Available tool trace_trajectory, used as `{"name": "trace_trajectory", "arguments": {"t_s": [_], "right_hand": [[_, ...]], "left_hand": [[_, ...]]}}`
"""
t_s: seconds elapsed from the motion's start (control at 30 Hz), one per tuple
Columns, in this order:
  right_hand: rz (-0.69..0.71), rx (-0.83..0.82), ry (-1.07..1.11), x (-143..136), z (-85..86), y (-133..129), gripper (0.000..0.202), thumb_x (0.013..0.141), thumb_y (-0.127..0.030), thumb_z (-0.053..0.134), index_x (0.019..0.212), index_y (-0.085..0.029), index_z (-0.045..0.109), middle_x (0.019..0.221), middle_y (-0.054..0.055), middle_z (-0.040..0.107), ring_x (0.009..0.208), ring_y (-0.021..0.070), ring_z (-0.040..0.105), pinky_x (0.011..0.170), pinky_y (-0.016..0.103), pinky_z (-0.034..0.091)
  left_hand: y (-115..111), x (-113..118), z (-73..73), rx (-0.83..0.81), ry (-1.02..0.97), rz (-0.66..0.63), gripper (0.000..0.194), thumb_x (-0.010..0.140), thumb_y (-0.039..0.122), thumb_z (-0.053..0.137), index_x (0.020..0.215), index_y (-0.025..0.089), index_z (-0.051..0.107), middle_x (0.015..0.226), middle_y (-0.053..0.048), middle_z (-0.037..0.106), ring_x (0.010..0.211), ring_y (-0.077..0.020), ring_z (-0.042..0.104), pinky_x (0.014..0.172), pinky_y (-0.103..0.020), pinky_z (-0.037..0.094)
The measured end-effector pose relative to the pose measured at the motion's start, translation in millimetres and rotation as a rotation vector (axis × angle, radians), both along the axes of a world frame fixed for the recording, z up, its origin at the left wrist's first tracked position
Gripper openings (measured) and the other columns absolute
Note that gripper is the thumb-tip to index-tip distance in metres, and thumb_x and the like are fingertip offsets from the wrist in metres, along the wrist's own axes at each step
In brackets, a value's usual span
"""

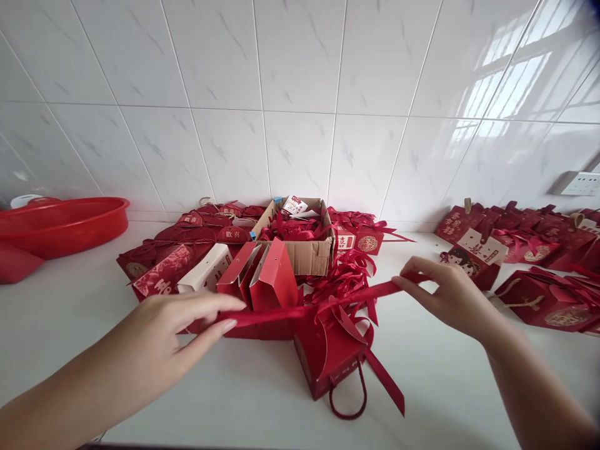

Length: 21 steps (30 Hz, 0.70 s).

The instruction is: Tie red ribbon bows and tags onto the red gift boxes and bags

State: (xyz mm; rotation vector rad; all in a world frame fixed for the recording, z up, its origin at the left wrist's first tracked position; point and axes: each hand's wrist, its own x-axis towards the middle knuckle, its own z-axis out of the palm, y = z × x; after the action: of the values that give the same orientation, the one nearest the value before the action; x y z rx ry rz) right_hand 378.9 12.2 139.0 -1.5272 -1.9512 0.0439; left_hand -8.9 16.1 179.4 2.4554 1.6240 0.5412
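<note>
Your left hand (pixel 171 334), 9 o'clock, right hand (pixel 445 299), 2 o'clock, pinch flat red satin ribbon (pixel 380 290) | likely tying folded red-cardboard box (pixel 344 344) | next needs even tension

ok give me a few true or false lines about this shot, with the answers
1. The left hand and the right hand pinch one glossy red ribbon between them. True.
2. The open-topped brown cardboard box holds only white cards. False: it also holds a heap of shiny red ribbons.
3. A wide red plastic basin sits on the left of the smooth white counter. True.
4. The red paper gift box with a dark-red rope handle stands behind the cardboard box. False: it is in front, nearer the camera.
5. A white rectangular socket plate is on the wall at the far right. True.
</note>
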Motion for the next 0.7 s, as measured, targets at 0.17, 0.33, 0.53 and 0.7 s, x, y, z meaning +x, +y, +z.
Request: {"name": "trace_trajectory", "arguments": {"t_s": [0.17, 0.33, 0.53, 0.7], "right_hand": [[-0.042, -0.257, -0.179, 39.4, -48.6, 11.5, 0.025, 0.090, -0.037, 0.051, 0.070, -0.022, 0.051, 0.068, 0.001, 0.064, 0.057, 0.0165, 0.056, 0.052, 0.029, 0.043], [-0.068, -0.025, -0.231, 34.3, -60.0, 17.9, 0.017, 0.085, -0.040, 0.059, 0.081, -0.025, 0.064, 0.110, 0.008, 0.067, 0.103, 0.0297, 0.061, 0.080, 0.043, 0.050], [0.282, -0.190, 0.156, -15.0, -27.1, 17.5, 0.026, 0.093, -0.044, 0.050, 0.093, -0.022, 0.063, 0.099, 0.008, 0.067, 0.088, 0.0203, 0.063, 0.074, 0.032, 0.052], [0.553, -0.523, 0.394, -45.5, -41.0, 26.9, 0.034, 0.085, -0.048, 0.062, 0.077, -0.018, 0.050, 0.072, -0.001, 0.055, 0.065, 0.0115, 0.052, 0.060, 0.026, 0.044]], "left_hand": [[-3.4, -26.3, -39.7, -0.316, -0.038, 0.077, 0.027, 0.086, 0.034, 0.053, 0.101, 0.032, 0.076, 0.102, 0.003, 0.076, 0.093, -0.0217, 0.071, 0.081, -0.025, 0.052], [-16.1, -14.1, -86.6, -0.177, 0.114, -0.023, 0.029, 0.081, 0.026, 0.049, 0.088, 0.029, 0.077, 0.091, -0.003, 0.075, 0.089, -0.0250, 0.069, 0.081, -0.033, 0.054], [-17.3, 33.8, -86.1, -0.113, 0.087, -0.087, 0.027, 0.090, 0.033, 0.039, 0.091, 0.021, 0.063, 0.095, -0.009, 0.067, 0.088, -0.0265, 0.064, 0.080, -0.040, 0.051], [-1.5, 68.3, -74.5, -0.443, -0.327, -0.186, 0.030, 0.095, 0.049, 0.036, 0.092, 0.022, 0.048, 0.090, -0.002, 0.061, 0.084, -0.0187, 0.057, 0.075, -0.029, 0.046]]}}
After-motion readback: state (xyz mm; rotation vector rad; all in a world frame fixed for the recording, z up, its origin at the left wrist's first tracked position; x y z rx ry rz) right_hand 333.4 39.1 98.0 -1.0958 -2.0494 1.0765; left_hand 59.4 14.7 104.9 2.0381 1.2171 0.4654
